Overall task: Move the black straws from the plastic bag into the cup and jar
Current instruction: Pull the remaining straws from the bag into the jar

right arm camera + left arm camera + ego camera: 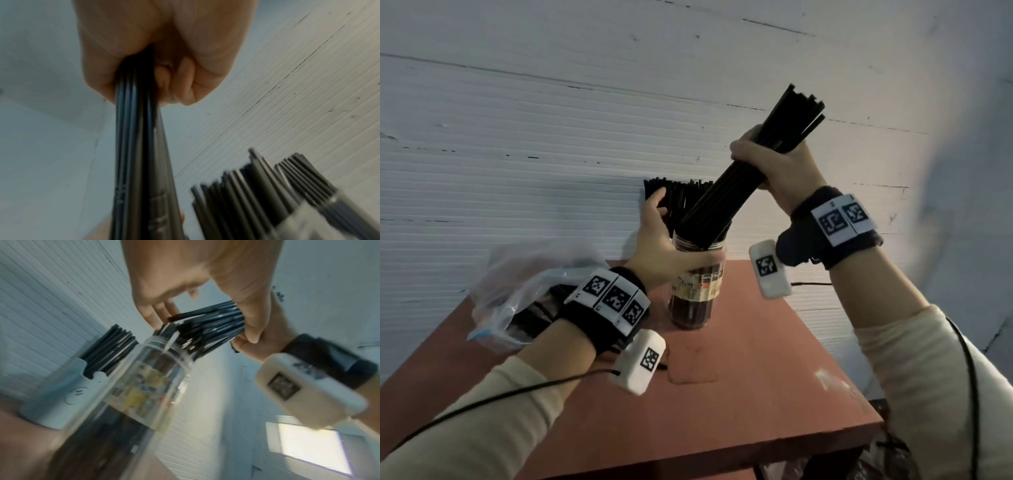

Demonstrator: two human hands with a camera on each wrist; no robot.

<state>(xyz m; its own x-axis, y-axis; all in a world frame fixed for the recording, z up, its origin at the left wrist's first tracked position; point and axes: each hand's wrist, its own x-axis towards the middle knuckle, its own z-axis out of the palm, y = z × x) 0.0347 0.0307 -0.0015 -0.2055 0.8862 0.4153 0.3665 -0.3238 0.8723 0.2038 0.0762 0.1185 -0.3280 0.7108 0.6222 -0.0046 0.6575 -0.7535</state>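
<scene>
Here, reddish table by white ribbed wall; left hand gripping jar, right hand gripping straws

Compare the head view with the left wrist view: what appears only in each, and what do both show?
Only the head view shows the plastic bag with straws left inside, lying on the red table, and the top ends of the held bundle.

Only the left wrist view shows the white cup full of straws behind the jar, plus a bright window.

Both show the left hand holding the clear jar, and the right hand gripping the straw bundle, angled into the jar's mouth.
</scene>
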